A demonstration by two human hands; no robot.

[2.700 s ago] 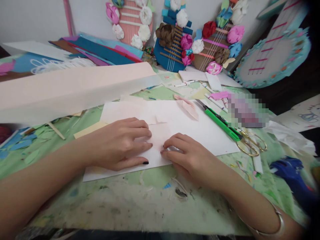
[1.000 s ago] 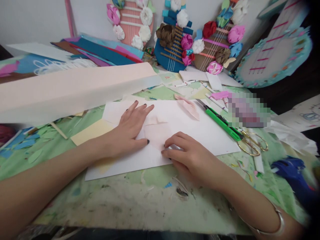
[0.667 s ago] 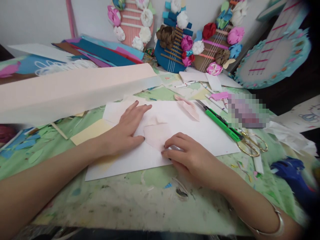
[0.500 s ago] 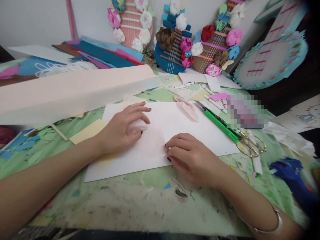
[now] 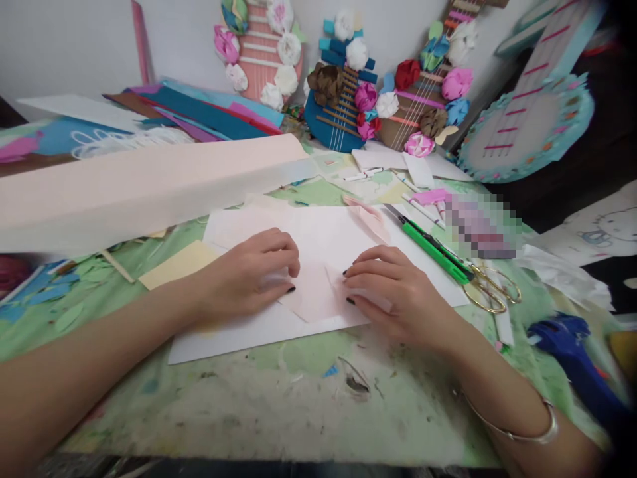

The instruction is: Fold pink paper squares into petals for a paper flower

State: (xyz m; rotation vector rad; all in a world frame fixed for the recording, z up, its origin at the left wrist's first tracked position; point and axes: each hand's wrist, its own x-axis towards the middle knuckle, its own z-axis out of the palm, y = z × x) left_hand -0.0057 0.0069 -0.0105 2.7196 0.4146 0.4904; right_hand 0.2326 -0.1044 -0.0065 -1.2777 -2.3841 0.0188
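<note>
A small piece of pale pink paper lies on a white sheet on the green table. My left hand rests on the pink paper's left edge, fingers curled and pressing down. On its right corner my right hand presses too, fingertips bent onto the paper. A silver bangle circles my right wrist. Another folded pink paper piece lies farther back on the white sheet.
A long pale pink paper roll lies across the left. A green utility knife and gold scissors sit to the right. Paper-flower guitar crafts lean on the wall. Coloured sheets pile at back left; a blue glue gun lies right.
My left hand drew back from a flat spread and curled onto the pink paper. My right hand shifted right and up, and the pink paper now lies turned with a corner pointing toward me.
</note>
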